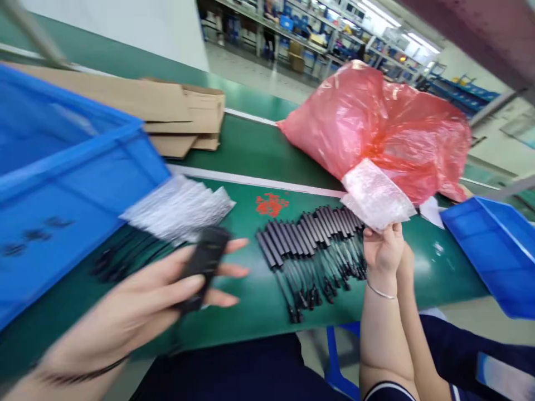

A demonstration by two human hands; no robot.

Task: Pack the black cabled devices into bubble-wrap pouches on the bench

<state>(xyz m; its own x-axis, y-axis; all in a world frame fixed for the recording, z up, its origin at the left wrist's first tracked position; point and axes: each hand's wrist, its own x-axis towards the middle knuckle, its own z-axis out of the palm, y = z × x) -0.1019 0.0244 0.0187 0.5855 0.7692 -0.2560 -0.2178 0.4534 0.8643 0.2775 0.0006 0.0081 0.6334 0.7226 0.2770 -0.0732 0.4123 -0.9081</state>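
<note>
My left hand [167, 284] is at the lower left and grips a black adapter block [203, 264]; both are blurred by motion. Raised at the right, my right hand [382, 250] pinches a small clear bubble-wrap bag [376, 195] by its lower edge. Between my hands, a row of black adapters with cables [311, 245] lies on the green table [251, 312]. A heap of bubble-wrap bags [178, 209] sits beside the blue crate, just beyond my left hand.
A large blue crate [62, 184] fills the left side. Flattened cardboard [167, 108] lies behind it. A bulging red plastic bag [376, 122] sits at the back right, and a blue tray [497, 250] at the right edge. Shelving stands far behind.
</note>
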